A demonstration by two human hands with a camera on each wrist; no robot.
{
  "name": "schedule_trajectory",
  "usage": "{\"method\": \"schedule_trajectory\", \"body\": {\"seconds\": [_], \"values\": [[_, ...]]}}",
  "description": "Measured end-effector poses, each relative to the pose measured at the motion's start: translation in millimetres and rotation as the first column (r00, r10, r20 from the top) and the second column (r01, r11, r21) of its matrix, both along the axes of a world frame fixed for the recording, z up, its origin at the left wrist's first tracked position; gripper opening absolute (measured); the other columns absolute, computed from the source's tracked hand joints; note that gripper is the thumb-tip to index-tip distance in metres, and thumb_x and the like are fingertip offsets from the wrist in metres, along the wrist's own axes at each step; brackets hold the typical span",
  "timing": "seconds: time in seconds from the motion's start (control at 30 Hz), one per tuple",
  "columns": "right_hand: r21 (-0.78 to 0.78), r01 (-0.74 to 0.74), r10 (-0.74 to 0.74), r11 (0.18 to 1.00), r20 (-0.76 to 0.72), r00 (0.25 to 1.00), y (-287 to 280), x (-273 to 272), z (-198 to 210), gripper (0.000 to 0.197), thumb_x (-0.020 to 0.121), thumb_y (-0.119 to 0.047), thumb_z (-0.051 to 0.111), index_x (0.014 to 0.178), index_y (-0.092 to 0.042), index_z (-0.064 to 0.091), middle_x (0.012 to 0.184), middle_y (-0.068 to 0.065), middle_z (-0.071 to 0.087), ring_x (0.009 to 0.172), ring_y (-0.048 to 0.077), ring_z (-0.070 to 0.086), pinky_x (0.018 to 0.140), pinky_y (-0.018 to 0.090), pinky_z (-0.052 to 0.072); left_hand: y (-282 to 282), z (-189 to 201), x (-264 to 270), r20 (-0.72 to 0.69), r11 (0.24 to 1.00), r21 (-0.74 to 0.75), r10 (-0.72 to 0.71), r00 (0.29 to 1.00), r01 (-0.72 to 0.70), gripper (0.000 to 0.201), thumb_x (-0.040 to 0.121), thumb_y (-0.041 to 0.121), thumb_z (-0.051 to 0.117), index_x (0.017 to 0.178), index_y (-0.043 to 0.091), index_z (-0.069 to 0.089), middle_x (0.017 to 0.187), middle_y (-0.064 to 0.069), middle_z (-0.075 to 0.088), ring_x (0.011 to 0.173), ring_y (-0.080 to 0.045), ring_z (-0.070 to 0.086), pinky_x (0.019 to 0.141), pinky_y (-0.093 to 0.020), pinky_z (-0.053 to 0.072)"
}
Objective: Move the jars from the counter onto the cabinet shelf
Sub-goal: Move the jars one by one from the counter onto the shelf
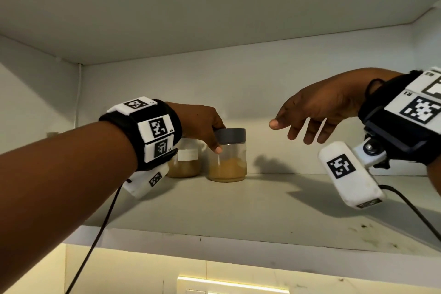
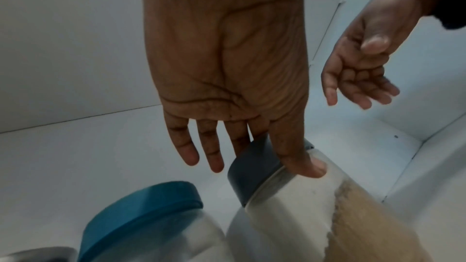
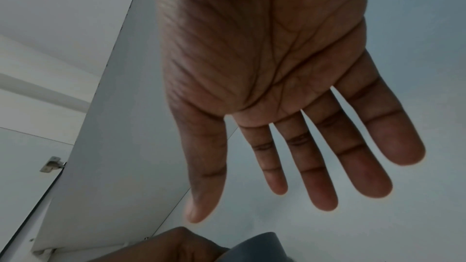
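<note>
Grey-lidded jar (image 1: 228, 157) beside teal-lidded jar (image 2: 141, 216) on cabinet shelf (image 1: 238, 210): pinched by left hand (image 1: 200, 124), best kept upright; right hand (image 1: 317, 107) splayed, empty.

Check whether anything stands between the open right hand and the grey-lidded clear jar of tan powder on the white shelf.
Nothing visible does. Between the right hand and the grey-lidded clear jar lies only open air over the white cabinet shelf. The left hand pinches the jar's lid from its far side.
</note>
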State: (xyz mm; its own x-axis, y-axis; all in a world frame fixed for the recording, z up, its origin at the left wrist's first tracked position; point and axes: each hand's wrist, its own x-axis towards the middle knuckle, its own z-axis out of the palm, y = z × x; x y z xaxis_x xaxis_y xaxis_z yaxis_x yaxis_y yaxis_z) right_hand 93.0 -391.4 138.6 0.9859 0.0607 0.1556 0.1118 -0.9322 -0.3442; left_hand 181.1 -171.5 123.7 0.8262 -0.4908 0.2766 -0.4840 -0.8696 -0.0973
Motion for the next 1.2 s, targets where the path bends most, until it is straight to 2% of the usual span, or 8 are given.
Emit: {"method": "schedule_trajectory", "body": {"seconds": [0.1, 0.33, 0.47, 0.7, 0.83, 1.0, 1.1, 1.2], "values": [[-0.014, -0.016, 0.015, 1.000, -0.002, 1.000, 2, 1, 0, 0.081, 0.053, -0.058, 0.068, 0.124, -0.021, 0.056, 0.109, 0.007, 0.069, 0.099, 0.028, 0.067, 0.087, 0.042, 0.055, -4, 3, 13, 0.054, 0.998, 0.050, 0.040, 0.998, -0.043, 0.051, 0.077, 0.036, 0.075, 0.122, 0.015, 0.063, 0.114, -0.004, 0.067, 0.104, -0.019, 0.060, 0.085, -0.025, 0.042], [-0.026, -0.062, 0.062, 0.998, -0.015, 0.998, 8, 2, -4, 0.078, 0.053, -0.057, 0.069, 0.121, -0.022, 0.056, 0.108, 0.008, 0.069, 0.099, 0.029, 0.067, 0.085, 0.042, 0.056, -4, 13, 18, 0.065, 0.977, 0.180, 0.103, 0.993, -0.113, 0.048, 0.075, 0.026, 0.078, 0.119, 0.011, 0.065, 0.115, -0.007, 0.067, 0.094, -0.014, 0.055, 0.080, -0.023, 0.037], [-0.021, -0.060, 0.059, 0.998, -0.028, 0.998, 9, 2, -6, 0.077, 0.054, -0.057, 0.069, 0.121, -0.021, 0.056, 0.109, 0.008, 0.069, 0.099, 0.029, 0.067, 0.087, 0.043, 0.056, -5, 8, 16, 0.106, 0.965, 0.221, 0.117, 0.987, -0.138, 0.052, 0.077, 0.030, 0.076, 0.122, 0.009, 0.061, 0.118, -0.010, 0.065, 0.105, -0.023, 0.058, 0.079, -0.023, 0.037], [-0.006, -0.043, 0.043, 0.999, 0.075, 0.996, 21, -13, -6, 0.049, 0.075, -0.051, 0.069, 0.114, -0.021, 0.063, 0.111, 0.003, 0.067, 0.094, 0.022, 0.065, 0.084, 0.038, 0.055, 24, 4, -24, 0.085, 0.993, 0.080, 0.078, 0.993, -0.085, 0.086, 0.076, 0.049, 0.072, 0.147, 0.031, 0.028, 0.152, 0.005, 0.033, 0.136, -0.019, 0.034, 0.108, -0.032, 0.028], [0.031, -0.118, 0.108, 0.993, 0.224, 0.969, 40, -53, 3, 0.055, 0.064, -0.056, 0.068, 0.110, -0.025, 0.065, 0.107, -0.002, 0.069, 0.095, 0.019, 0.066, 0.078, 0.034, 0.053, 45, 12, -76, 0.121, 0.998, -0.051, -0.014, 0.993, 0.020, 0.073, 0.073, 0.061, 0.065, 0.138, 0.040, 0.039, 0.143, 0.010, 0.044, 0.125, -0.014, 0.047, 0.102, -0.032, 0.035], [0.011, -0.238, 0.219, 0.971, 0.355, 0.909, 77, -119, 3, 0.060, 0.058, -0.059, 0.064, 0.110, -0.028, 0.064, 0.104, -0.006, 0.069, 0.094, 0.017, 0.066, 0.082, 0.037, 0.053, 63, -3, -157, 0.180, 0.951, -0.210, -0.189, 0.965, 0.225, 0.050, 0.079, 0.055, 0.058, 0.125, 0.038, 0.053, 0.128, 0.015, 0.054, 0.105, -0.002, 0.051, 0.087, -0.025, 0.035], [-0.021, -0.297, 0.283, 0.955, 0.372, 0.884, 100, -144, -17, 0.032, 0.078, -0.047, 0.064, 0.105, -0.030, 0.064, 0.100, -0.008, 0.069, 0.091, 0.014, 0.066, 0.080, 0.033, 0.054, 71, -32, -199, 0.218, 0.883, -0.300, -0.306, 0.927, 0.362, 0.044, 0.075, 0.059, 0.053, 0.115, 0.041, 0.054, 0.102, 0.027, 0.056, 0.082, 0.015, 0.054, 0.068, -0.011, 0.036], [-0.039, -0.323, 0.317, 0.946, 0.333, 0.888, 116, -159, -51, 0.008, 0.089, -0.032, 0.060, 0.095, -0.029, 0.063, 0.094, -0.011, 0.067, 0.090, 0.011, 0.067, 0.081, 0.032, 0.054, 77, -71, -230, 0.225, 0.808, -0.355, -0.415, 0.882, 0.471, 0.042, 0.072, 0.062, 0.051, 0.108, 0.041, 0.057, 0.091, 0.026, 0.060, 0.080, 0.023, 0.054, 0.061, 0.001, 0.038]]}}
